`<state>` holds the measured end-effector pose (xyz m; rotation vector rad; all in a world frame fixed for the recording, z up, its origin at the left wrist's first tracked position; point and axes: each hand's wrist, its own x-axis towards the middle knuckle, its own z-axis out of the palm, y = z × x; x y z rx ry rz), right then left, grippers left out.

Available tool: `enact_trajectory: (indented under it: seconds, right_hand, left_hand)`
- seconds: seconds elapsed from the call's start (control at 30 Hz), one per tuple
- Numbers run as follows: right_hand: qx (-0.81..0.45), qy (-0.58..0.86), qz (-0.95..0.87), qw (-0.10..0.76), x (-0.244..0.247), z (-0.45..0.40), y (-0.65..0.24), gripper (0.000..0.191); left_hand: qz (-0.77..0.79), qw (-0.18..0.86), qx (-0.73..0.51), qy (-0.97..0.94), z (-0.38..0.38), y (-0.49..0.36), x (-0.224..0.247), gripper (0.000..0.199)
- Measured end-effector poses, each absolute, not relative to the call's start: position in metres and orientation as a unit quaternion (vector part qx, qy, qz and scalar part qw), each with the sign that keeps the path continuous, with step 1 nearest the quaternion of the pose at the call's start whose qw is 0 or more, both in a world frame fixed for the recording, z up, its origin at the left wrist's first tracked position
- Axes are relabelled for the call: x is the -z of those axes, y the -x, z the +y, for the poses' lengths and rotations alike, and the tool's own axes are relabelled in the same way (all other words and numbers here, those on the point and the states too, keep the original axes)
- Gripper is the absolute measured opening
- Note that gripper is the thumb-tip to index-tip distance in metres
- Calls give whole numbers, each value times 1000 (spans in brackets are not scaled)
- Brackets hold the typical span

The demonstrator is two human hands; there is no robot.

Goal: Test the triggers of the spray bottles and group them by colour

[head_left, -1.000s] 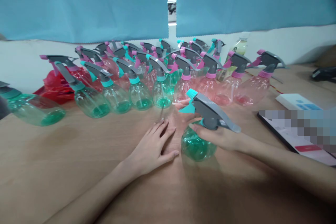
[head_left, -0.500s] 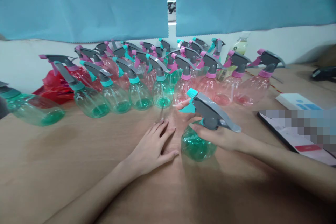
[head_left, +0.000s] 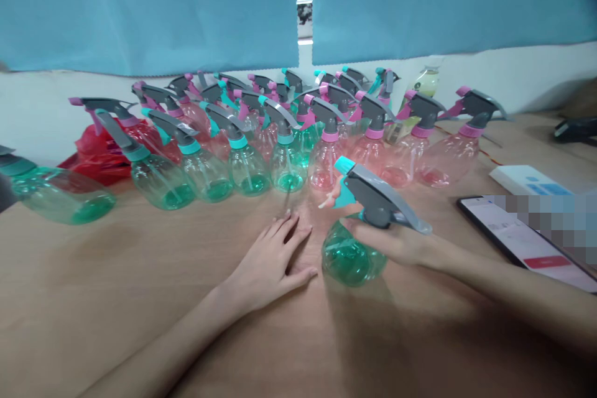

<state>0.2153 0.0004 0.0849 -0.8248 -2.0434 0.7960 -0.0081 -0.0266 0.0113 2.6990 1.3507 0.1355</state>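
Observation:
My right hand point(head_left: 387, 239) is wrapped round the neck of a green spray bottle point(head_left: 349, 255), its fingers near the turquoise trigger point(head_left: 345, 193). The bottle has a grey spray head point(head_left: 380, 196) with a turquoise nozzle that points to the upper left. Whether its base touches the table, I cannot tell. My left hand point(head_left: 275, 261) lies flat on the wooden table point(head_left: 163, 298) with fingers spread, holding nothing, just left of the bottle. Beyond both hands stands a row of spray bottles, among them a green one point(head_left: 288, 168) and a pink one point(head_left: 326, 161).
Several more green and pink spray bottles crowd the back, with a red plastic bag point(head_left: 100, 149) among them at left. A green bottle point(head_left: 69, 193) stands at far left. To the right lie a phone point(head_left: 527, 242) and a white box point(head_left: 532, 180). A blue curtain point(head_left: 153, 12) hangs behind.
The fingers of my right hand at the trigger have curled in, and the trigger sits differently. The spray head has shifted slightly right. My left hand has not moved.

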Motion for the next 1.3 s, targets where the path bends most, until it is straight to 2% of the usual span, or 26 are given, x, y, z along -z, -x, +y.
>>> enact_trajectory:
  seconds: [0.13, 0.53, 0.77, 1.3]
  right_hand:
    - [-367, 295, -778, 416, -82, 2, -217, 17]
    - [-380, 299, -788, 381, -72, 5, -219, 19]
    - [-395, 275, -775, 410, -60, 4, -218, 43]
    - [-375, 272, -782, 417, -61, 4, -217, 49]
  left_hand:
    - [449, 64, -42, -890, -26, 8, -11, 71]
    - [446, 65, -53, -891, -27, 10, -10, 69]
    - [445, 69, -53, -891, -27, 9, -10, 70]
    - [444, 66, -55, -892, -26, 9, -10, 69]
